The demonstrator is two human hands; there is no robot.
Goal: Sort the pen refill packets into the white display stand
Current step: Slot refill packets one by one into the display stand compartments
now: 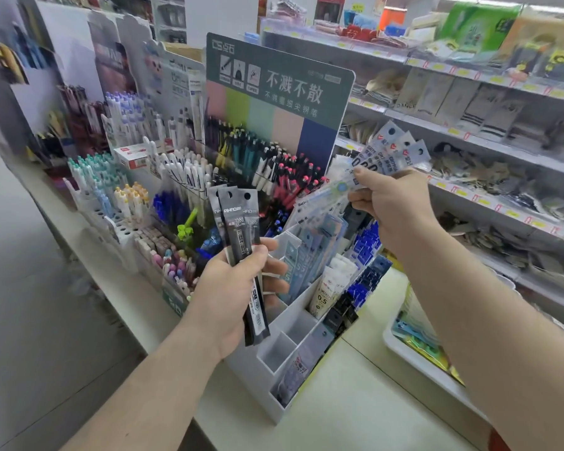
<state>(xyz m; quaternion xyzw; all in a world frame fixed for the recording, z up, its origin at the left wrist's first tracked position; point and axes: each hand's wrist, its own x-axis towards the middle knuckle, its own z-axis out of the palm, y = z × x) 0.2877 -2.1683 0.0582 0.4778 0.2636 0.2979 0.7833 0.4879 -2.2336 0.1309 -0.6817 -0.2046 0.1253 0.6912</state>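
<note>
Head view, stock entries by size.

Tabletop (355, 395): pale, carries all display units.

White display stand (302, 315): stepped compartments, standing on the tabletop between the two forearms. Rear slots hold blue and white packets upright; several front slots show bare.

Pale refill packets (393, 154): a fanned bunch raised above and behind the stand. Long axis runs diagonally, hang-hole headers up and to the right, lower ends down-left toward the stand. Right hand (393, 203) pinches them at mid-length, thumb on top.

Black refill packets (241, 252): three or so, near upright and tilted slightly, hang-hole ends up, tails below the palm. Left hand (238, 291) clenches them around the middle, just in front of the stand.

Handling, judged: light, thin, flexible film sleeves with stiff refills inside; glossy, so likely to slide against each other. Best grip is across the flat faces near mid-length, lower end leading into a slot.
</note>
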